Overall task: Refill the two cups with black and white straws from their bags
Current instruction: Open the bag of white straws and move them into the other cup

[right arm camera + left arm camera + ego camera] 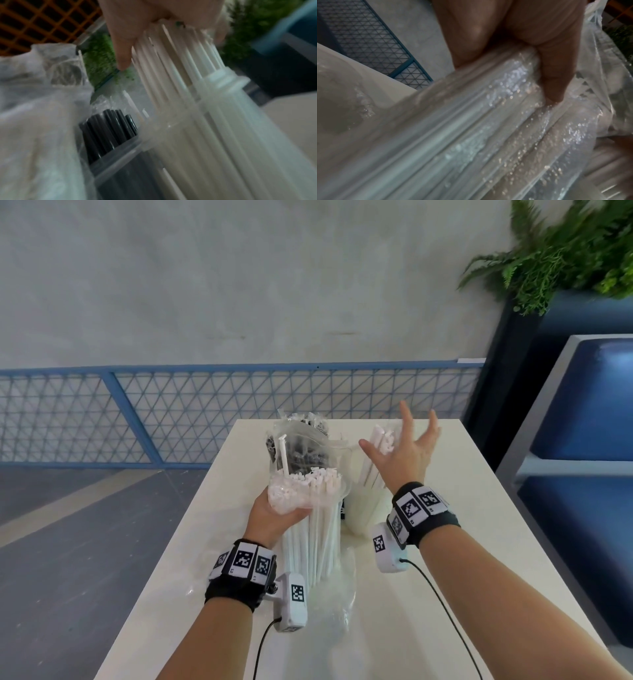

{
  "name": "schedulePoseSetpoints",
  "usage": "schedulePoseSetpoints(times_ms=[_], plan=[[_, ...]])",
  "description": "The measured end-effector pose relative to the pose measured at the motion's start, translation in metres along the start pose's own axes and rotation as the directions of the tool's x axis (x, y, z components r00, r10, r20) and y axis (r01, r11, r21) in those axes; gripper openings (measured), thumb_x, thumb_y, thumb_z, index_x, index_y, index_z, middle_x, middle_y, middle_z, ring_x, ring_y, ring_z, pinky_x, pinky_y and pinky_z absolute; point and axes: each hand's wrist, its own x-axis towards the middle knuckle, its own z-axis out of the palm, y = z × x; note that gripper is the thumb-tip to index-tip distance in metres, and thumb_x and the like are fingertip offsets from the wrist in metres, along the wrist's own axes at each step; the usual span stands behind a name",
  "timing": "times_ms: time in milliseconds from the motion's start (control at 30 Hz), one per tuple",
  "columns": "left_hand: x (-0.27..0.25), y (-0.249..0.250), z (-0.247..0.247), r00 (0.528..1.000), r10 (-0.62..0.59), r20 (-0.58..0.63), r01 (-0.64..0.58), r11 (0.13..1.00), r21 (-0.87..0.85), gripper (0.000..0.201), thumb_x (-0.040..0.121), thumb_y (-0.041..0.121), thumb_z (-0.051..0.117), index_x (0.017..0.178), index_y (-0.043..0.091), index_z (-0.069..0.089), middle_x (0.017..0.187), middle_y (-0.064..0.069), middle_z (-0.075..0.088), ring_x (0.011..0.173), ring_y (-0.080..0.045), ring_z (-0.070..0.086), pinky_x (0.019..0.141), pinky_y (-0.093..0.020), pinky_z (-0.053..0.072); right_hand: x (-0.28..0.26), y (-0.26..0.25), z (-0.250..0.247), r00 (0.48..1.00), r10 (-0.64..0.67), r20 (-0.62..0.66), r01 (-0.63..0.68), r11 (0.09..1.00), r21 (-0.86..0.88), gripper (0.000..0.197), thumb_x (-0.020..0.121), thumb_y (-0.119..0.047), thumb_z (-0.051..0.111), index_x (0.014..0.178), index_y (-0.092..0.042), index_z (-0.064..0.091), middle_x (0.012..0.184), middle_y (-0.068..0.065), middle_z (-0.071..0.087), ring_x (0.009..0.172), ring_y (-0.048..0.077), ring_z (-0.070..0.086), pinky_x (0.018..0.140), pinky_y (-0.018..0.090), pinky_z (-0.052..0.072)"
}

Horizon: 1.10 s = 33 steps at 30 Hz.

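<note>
My left hand (274,513) grips a clear bag of white straws (313,529) near its top and holds it upright on the white table (428,594). In the left wrist view its fingers (553,81) press into the bag's plastic (471,135). My right hand (406,448) is spread open over a clear cup of white straws (363,508), with the palm on the straw tops (171,60). Beside that cup stands a second cup (120,169) holding black straws (109,129). A bag of black straws (298,446) sits behind the white bag.
The table is narrow, with its left edge close to my left wrist. A blue mesh railing (205,412) runs behind it. A blue cushioned bench (582,422) and a fern planter (565,251) stand at the right. Loose clear plastic (342,594) lies on the tabletop.
</note>
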Motion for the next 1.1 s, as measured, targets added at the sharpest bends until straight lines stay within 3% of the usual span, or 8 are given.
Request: schedulePoseSetpoints(times_ms=[100,200,367,600,833,933,1000,1100], plan=[[0.001,-0.001,0.000,1.000,-0.006,0.006,0.006,1.000,0.010,0.049,0.067,-0.005,0.076,0.107,0.015,0.055,0.097,0.007,0.064,0.091,-0.004,0.060,0.065,-0.005,0.049,-0.002,0.001,-0.002,0.980,0.186,0.067,-0.197,0.930,0.310,0.116,0.064,-0.031,0.083,0.147,-0.030,0.002,0.153,0.011,-0.013,0.141,0.027,0.017,0.102,0.030,0.029],[0.001,-0.001,0.000,1.000,-0.009,0.008,0.009,1.000,-0.004,0.049,0.067,-0.007,0.075,0.107,0.015,0.056,0.097,0.006,0.064,0.091,-0.004,0.060,0.065,-0.006,0.050,0.001,0.004,0.000,0.968,0.201,0.149,-0.237,0.928,0.289,0.123,0.063,-0.029,0.084,0.147,-0.026,-0.005,0.155,0.015,-0.001,0.142,0.028,0.018,0.107,0.038,0.030],[0.001,-0.001,0.000,1.000,-0.007,0.015,0.007,1.000,-0.011,0.049,0.068,-0.010,0.073,0.108,0.011,0.056,0.095,0.006,0.064,0.083,0.003,0.063,0.063,-0.007,0.050,0.002,0.007,0.006,0.928,0.173,0.331,-0.210,0.974,0.080,0.101,0.069,-0.030,0.079,0.146,-0.023,0.014,0.146,0.011,0.039,0.128,0.030,0.044,0.104,0.039,0.038],[0.003,-0.004,0.001,0.999,0.003,0.039,-0.003,1.000,-0.015,0.050,0.068,-0.011,0.072,0.111,0.008,0.056,0.097,0.005,0.065,0.078,0.009,0.065,0.064,-0.008,0.050,0.002,-0.001,0.009,0.916,0.198,0.350,-0.233,0.970,0.062,0.072,0.085,-0.018,0.064,0.145,-0.015,0.024,0.128,0.021,0.054,0.116,0.032,0.052,0.095,0.031,0.041],[0.005,-0.007,-0.001,0.999,-0.011,0.036,0.012,1.000,-0.015,0.051,0.067,-0.012,0.073,0.112,0.007,0.056,0.098,0.004,0.065,0.079,0.008,0.066,0.065,-0.009,0.051,0.007,-0.007,0.008,0.971,0.003,0.240,-0.043,0.986,0.161,0.061,0.078,-0.018,0.070,0.131,-0.017,0.040,0.130,0.008,0.049,0.118,0.022,0.048,0.089,0.027,0.037],[0.005,-0.007,0.000,0.999,-0.002,0.035,0.002,1.000,-0.017,0.051,0.067,-0.013,0.072,0.112,0.006,0.056,0.098,0.003,0.065,0.078,0.009,0.065,0.065,-0.009,0.050,-0.001,-0.016,0.000,0.998,-0.065,0.012,0.059,0.952,0.300,0.048,0.079,-0.028,0.069,0.120,-0.020,0.048,0.123,0.000,0.049,0.109,0.010,0.046,0.094,0.026,0.039],[0.005,-0.006,0.000,1.000,0.000,0.030,0.001,1.000,-0.024,0.051,0.067,-0.014,0.071,0.112,0.006,0.056,0.096,0.004,0.064,0.077,0.010,0.065,0.064,-0.008,0.050,-0.014,-0.027,-0.008,0.968,-0.208,-0.141,0.246,0.895,0.372,0.022,0.083,-0.022,0.062,0.103,-0.019,0.054,0.104,-0.004,0.056,0.093,0.008,0.054,0.084,0.021,0.044],[0.005,-0.007,0.000,1.000,0.004,0.027,-0.004,1.000,-0.004,0.048,0.067,-0.012,0.073,0.104,0.014,0.057,0.094,0.009,0.064,0.077,0.010,0.064,0.063,-0.006,0.049,-0.039,-0.040,-0.011,0.882,-0.470,0.036,0.422,0.821,0.384,0.008,0.086,-0.013,0.056,0.092,-0.015,0.061,0.088,-0.005,0.063,0.078,0.004,0.057,0.076,0.011,0.047]])
